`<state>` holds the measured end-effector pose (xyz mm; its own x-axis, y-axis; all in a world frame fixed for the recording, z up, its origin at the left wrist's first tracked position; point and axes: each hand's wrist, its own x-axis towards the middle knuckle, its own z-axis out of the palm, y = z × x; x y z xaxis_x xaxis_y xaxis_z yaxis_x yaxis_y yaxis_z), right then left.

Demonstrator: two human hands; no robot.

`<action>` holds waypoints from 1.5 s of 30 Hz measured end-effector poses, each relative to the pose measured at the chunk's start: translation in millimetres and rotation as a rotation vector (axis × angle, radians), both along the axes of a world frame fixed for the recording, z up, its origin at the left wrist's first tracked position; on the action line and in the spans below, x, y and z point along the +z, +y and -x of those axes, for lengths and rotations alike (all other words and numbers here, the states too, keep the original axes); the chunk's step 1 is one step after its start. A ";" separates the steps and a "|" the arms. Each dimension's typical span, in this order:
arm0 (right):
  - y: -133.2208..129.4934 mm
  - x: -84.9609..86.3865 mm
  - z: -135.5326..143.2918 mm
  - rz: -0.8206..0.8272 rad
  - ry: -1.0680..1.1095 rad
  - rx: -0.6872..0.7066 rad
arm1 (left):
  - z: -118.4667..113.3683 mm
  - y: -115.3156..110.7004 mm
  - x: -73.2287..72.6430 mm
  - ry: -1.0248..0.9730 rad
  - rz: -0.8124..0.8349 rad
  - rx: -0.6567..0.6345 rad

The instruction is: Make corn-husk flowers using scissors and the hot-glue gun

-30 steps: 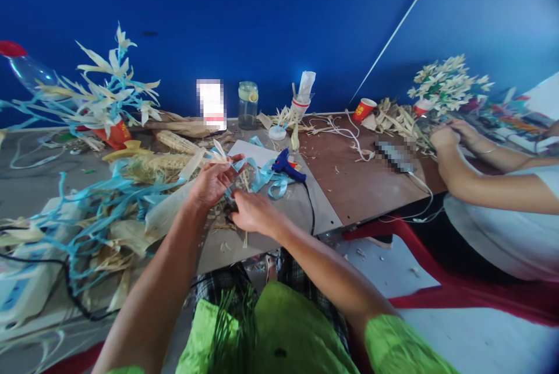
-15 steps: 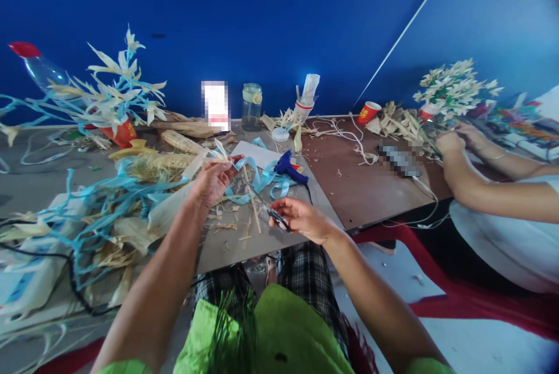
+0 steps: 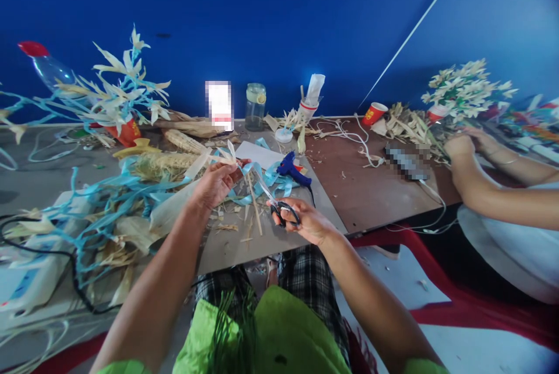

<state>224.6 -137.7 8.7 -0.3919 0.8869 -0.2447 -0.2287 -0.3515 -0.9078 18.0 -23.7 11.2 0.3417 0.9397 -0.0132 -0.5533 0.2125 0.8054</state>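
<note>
My left hand is closed in a pinch on a pale corn-husk flower, its petals pointing up and left. Blue ribbon lies loosely on the table just right of those fingers. In my right hand are black-handled scissors, with fingers at the handle loops. Their blades point up and left toward the left fingertips; whether they touch anything there I cannot tell. Beyond the scissors a blue glue gun rests near a white sheet.
Blue-wrapped stems and husks crowd the left, beside a white power strip. A glass jar, a red paper cup and white cables stand or lie toward the wall. At right, another person's hands work near husks.
My right hand has turned the scissors so their loops and blades show more plainly, the blades now pointing more steeply upward. My left hand keeps its pinch on the husk flower. The view has shifted slightly.
</note>
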 end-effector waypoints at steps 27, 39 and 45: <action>0.3 -7.2 25.9 -0.069 -0.039 -0.081 | -0.3 -5.3 3.0 0.022 0.013 -0.114; -4.4 -15.5 20.9 -0.074 0.069 0.020 | 2.0 -6.1 0.7 0.033 -0.011 -0.158; -5.4 -17.1 26.1 -0.092 0.063 -0.008 | 0.0 -7.4 1.1 -0.006 0.007 -0.170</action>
